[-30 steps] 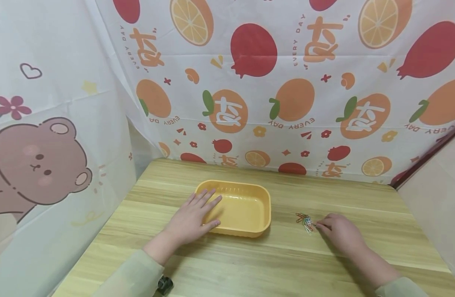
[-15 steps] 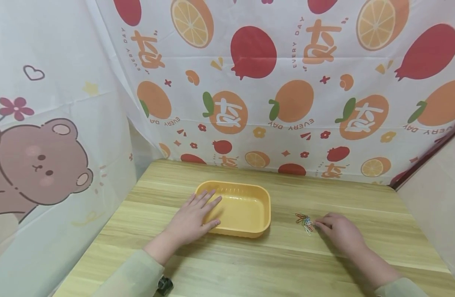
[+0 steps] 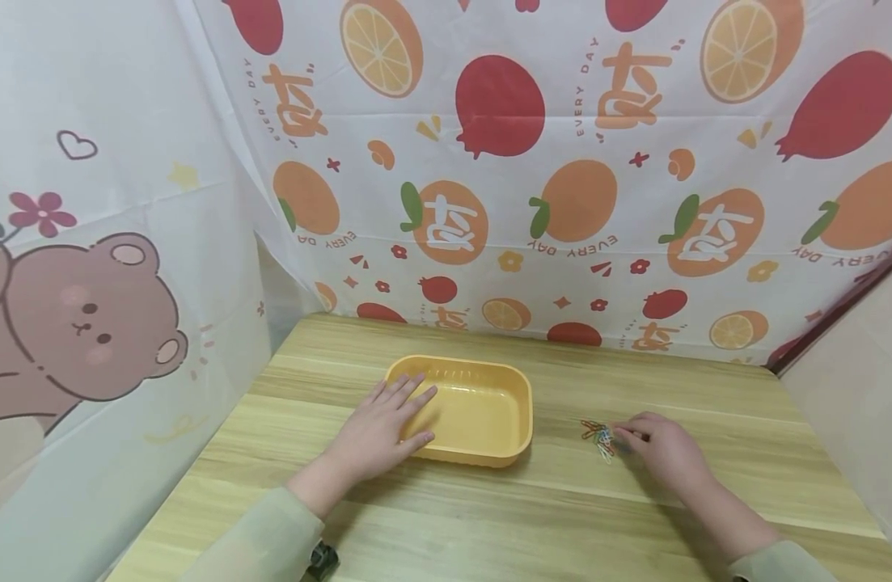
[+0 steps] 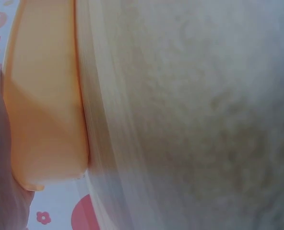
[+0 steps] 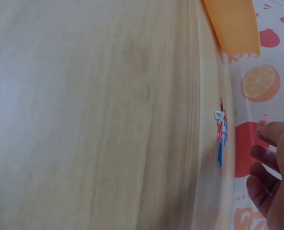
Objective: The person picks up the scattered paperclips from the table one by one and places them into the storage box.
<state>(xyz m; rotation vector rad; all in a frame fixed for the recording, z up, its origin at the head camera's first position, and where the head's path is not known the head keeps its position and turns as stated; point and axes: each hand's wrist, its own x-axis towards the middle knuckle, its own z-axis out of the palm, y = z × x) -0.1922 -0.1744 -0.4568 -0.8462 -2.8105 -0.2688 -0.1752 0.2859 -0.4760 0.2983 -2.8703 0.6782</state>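
Observation:
A yellow plastic tray [image 3: 526, 404] stands mid-table, its inside facing up. My left hand [image 3: 370, 432] rests on its left rim with fingers spread over the inside. In the left wrist view part of that hand lies along the tray's wall [image 4: 46, 96]. To the right of the tray lies a small loose heap of coloured paper clips [image 3: 603, 440], in red, white and blue. My right hand [image 3: 667, 453] is just right of the heap, thumb and forefinger together. The right wrist view shows it pinching one reddish paper clip [image 5: 265, 118], lifted off the heap.
The wood-grain table [image 3: 460, 517] carries all this. A fruit-print cloth [image 3: 504, 194] hangs behind it, and a bear-print cloth [image 3: 125, 323] at the left. A small black object [image 3: 322, 559] sits by the left sleeve.
My right hand has risen slightly from beside the heap, with a paper clip pinched in its fingers. The left hand stays on the tray. The head view has shifted a little.

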